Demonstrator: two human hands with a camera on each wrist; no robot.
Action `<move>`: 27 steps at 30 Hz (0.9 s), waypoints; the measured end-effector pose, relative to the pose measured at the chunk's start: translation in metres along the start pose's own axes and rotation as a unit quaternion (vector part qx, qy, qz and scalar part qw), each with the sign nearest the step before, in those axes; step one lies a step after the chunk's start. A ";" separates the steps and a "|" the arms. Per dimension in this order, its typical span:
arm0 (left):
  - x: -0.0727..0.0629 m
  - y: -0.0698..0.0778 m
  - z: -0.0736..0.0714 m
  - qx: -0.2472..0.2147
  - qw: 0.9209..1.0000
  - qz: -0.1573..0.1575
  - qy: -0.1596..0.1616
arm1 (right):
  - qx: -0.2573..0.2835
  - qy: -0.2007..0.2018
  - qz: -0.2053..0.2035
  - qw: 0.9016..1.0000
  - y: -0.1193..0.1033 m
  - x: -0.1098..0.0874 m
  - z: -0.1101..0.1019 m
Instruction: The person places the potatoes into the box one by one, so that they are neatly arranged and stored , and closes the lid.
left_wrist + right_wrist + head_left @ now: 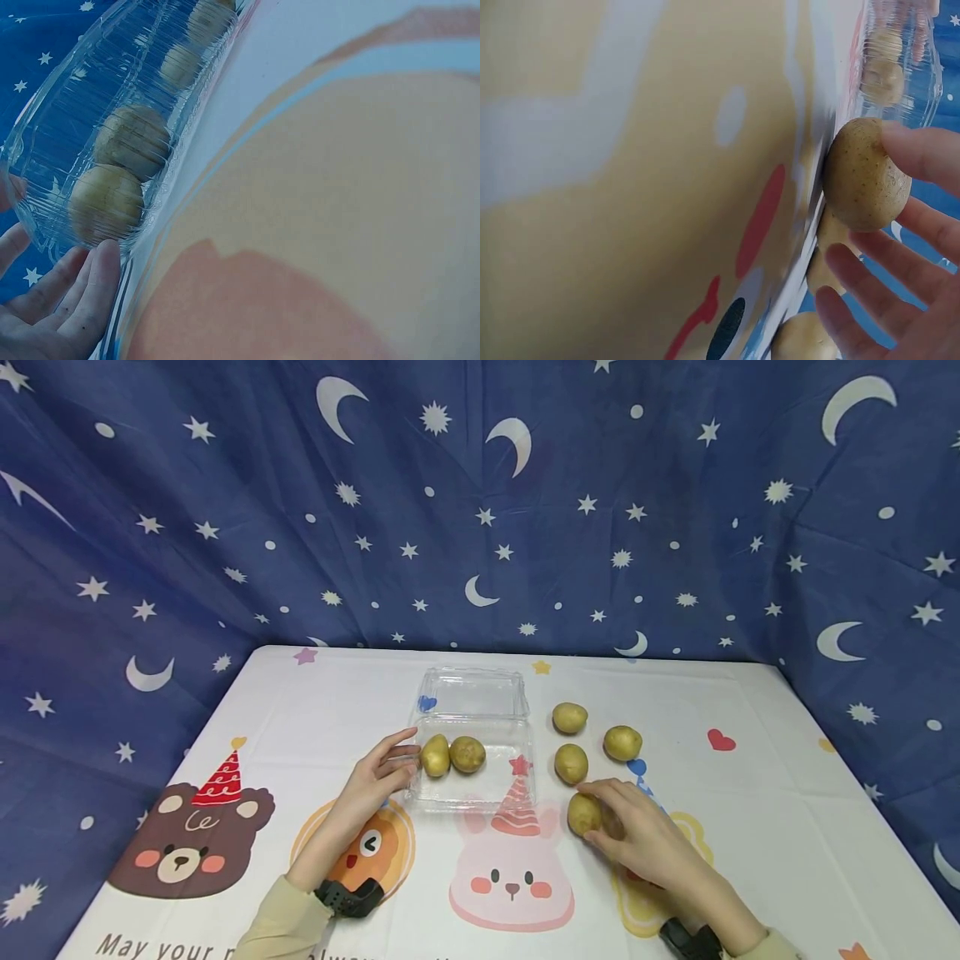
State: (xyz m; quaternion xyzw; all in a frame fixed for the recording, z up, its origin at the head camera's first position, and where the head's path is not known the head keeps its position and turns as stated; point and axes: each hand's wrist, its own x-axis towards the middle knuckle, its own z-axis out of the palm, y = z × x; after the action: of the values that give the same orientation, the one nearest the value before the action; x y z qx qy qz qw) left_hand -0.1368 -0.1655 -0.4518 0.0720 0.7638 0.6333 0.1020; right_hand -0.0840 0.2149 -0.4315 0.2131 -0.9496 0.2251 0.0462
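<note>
A clear plastic clamshell box (517, 789) sits on the table with its lid raised at the back. Two potatoes, one (435, 756) beside the other (468, 754), lie in the left part of its base. My left hand (378, 774) touches the box's left side, its fingers fairly straight. To the right of the box, my right hand (637, 828) has its thumb and forefinger around a potato (584, 815), which looks to be on the tabletop. In the right wrist view the thumb presses this potato (862, 176) on one side, and the remaining fingers spread apart.
Behind the right hand lie three more potatoes: one (572, 764) near the hand, one (570, 717) farther back and one (622, 743) to the right. A white cartoon-printed cloth (225, 710) covers the table. A dark blue star-and-moon curtain (480, 460) hangs behind and at the sides.
</note>
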 end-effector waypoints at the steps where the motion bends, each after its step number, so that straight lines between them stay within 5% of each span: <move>1: 0.000 0.000 0.000 0.001 1.000 -0.001 0.001 | 0.003 -0.006 0.006 1.000 0.000 0.000 0.000; 9: 0.001 0.000 0.001 -0.004 1.000 -0.006 0.002 | 0.001 -0.035 0.032 0.999 0.002 0.000 0.001; 27: 0.000 0.000 0.000 0.006 1.000 -0.003 0.005 | -0.029 -0.028 0.011 0.999 0.000 0.004 0.003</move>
State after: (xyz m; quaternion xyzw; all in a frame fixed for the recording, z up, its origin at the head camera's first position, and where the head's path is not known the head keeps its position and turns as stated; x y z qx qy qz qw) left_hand -0.1368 -0.1656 -0.4522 0.0674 0.7684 0.6285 0.1000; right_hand -0.0877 0.2126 -0.4333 0.2071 -0.9591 0.1917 0.0233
